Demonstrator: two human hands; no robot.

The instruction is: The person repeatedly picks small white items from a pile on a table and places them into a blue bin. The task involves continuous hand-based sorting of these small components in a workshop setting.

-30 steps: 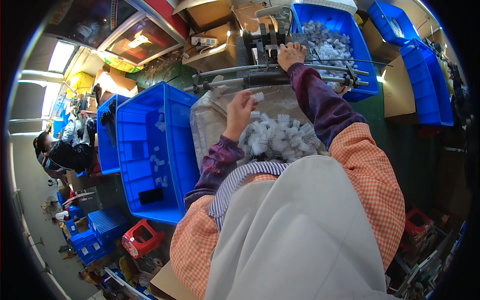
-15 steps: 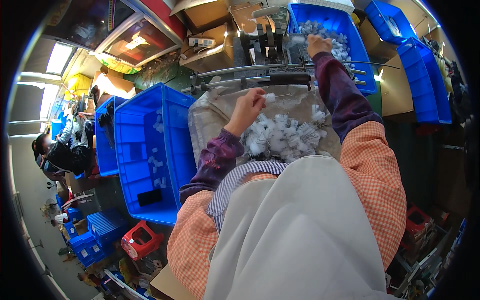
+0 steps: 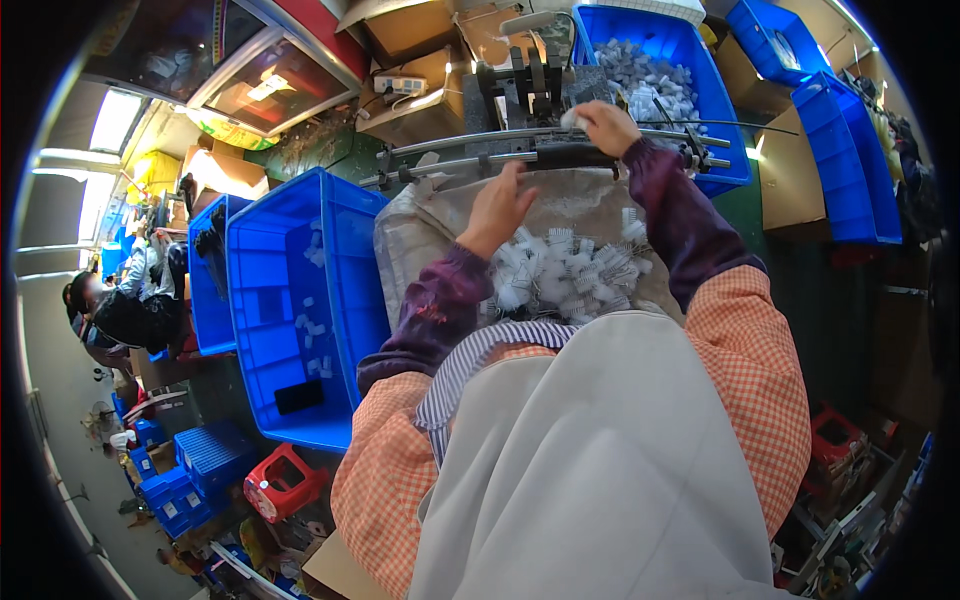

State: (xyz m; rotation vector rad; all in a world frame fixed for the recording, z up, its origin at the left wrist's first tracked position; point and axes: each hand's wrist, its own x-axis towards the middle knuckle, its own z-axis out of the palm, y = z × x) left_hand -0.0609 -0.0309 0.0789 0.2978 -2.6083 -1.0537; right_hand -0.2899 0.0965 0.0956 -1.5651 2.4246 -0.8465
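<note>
My left hand (image 3: 497, 212) is raised over the worktop just short of the metal rails (image 3: 465, 160). Its fingers are stretched toward the rails with the thumb apart, and I see nothing in them. Above the right part of the rails, my right hand (image 3: 608, 130) pinches a small white piece (image 3: 575, 120), somewhat blurred, beside the dark machine block (image 3: 530, 88). Below both hands lies a heap of small white bristled brushes (image 3: 565, 270) with thin wire ends. The worktop's grey cover (image 3: 415, 235) spreads around the heap.
Behind my right hand stands a blue bin (image 3: 722, 110) full of small whitish pieces. A deep blue crate (image 3: 350, 290) at my left holds a few white pieces and a dark phone (image 3: 299, 396). Cardboard boxes (image 3: 425, 115) stand behind; a red stool (image 3: 285, 482) is lower left.
My right hand has come from the blue bin back to the rails, now with a white piece. My left hand has moved slightly up toward the rails; the brush it held no longer shows there.
</note>
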